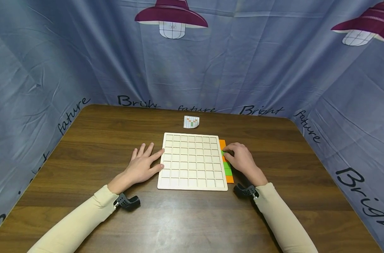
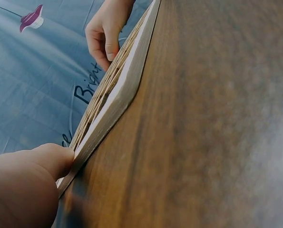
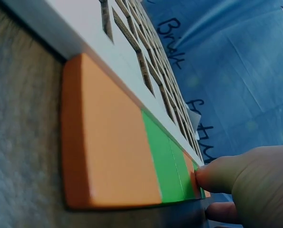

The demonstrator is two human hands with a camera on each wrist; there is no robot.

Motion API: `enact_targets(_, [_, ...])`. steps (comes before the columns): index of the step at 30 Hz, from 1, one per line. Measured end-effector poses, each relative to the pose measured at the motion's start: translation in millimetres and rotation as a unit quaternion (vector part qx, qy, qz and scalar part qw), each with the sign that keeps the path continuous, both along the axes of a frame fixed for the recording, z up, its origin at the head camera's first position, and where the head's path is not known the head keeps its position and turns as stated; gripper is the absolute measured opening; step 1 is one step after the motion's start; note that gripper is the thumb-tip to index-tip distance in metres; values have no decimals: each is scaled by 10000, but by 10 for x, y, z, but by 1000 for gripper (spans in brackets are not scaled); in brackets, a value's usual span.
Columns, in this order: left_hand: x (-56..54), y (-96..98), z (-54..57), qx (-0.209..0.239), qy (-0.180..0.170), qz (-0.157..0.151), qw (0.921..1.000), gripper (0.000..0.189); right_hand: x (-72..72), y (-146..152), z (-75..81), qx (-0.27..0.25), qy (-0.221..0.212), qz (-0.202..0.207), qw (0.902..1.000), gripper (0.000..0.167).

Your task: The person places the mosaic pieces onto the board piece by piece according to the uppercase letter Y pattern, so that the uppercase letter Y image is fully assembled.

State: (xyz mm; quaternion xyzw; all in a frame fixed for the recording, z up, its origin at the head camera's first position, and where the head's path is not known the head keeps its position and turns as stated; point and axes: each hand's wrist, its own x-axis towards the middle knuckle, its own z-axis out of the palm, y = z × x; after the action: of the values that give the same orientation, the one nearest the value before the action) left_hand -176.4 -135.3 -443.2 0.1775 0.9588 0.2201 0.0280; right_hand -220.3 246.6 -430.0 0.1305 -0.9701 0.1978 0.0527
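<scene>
A pale wooden board (image 1: 192, 161) with a grid of shallow square recesses lies flat on the table. Against its left edge my left hand (image 1: 142, 168) rests with fingers spread, forefinger and thumb touching the rim. Along the right edge runs a row of orange and green square tiles; an orange tile (image 3: 115, 156) is at the near end, with green tiles (image 3: 165, 164) behind it. My right hand (image 1: 240, 158) bends over this row, its thumb and forefinger pinching a green tile (image 1: 223, 153). The fingers partly cover that tile.
A small paper card (image 1: 191, 122) with a coloured grid pattern lies beyond the board's far edge. The brown wooden table (image 1: 185, 221) is bordered by a blue curtain (image 1: 192, 77) at the back and sides.
</scene>
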Motion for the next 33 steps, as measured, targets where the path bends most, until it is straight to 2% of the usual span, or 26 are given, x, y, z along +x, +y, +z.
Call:
enact_targets(14, [-4,-12,-6,18,-53,18,10000,62,23,22,73,88,-294,46,9995,29])
enact_targets(22, [-8,3,-15,33,40,6,10000,61,29,40,100,117,-362,105,9992,28])
enact_targets(28, [-6,1,-22,29,21,47,10000,61,-6,37,104,83,-361,149,9992,27])
enact_targets(33, [-1,5,-17,19,34,36,10000,61,-50,39,129,87,-558,16,9984,27])
